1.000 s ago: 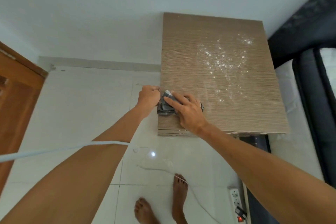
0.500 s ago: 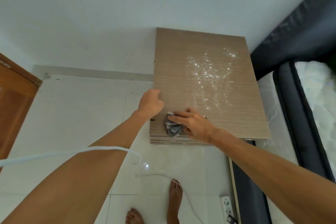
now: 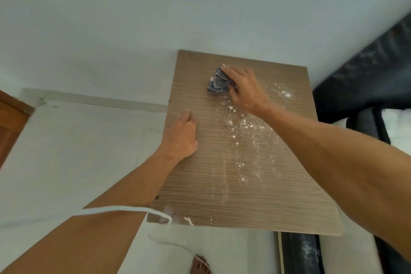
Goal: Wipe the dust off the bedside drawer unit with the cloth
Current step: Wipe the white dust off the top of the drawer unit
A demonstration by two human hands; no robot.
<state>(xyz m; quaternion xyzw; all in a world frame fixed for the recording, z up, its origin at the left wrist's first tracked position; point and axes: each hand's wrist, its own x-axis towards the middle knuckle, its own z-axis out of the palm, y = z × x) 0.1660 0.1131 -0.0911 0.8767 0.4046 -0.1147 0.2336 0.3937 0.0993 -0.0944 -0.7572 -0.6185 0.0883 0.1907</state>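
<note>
Cloth (image 3: 216, 82) under right hand (image 3: 244, 90)

arms (image 3: 333, 162) bare, no sleeves | white cord (image 3: 124, 209) over left forearm | foot (image 3: 200, 264) bare

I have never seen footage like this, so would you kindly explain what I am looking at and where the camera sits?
There is no machine here: a person wears a wide-angle camera on the head, looking down at their own bare arms. The brown ribbed surface is the top of the drawer unit, standing against a pale wall beside a dark bed. White dust is scattered across it. The right hand presses a crumpled grey cloth near the far edge. The left hand rests on the top, holding nothing. A white cord crosses the left forearm.
</note>
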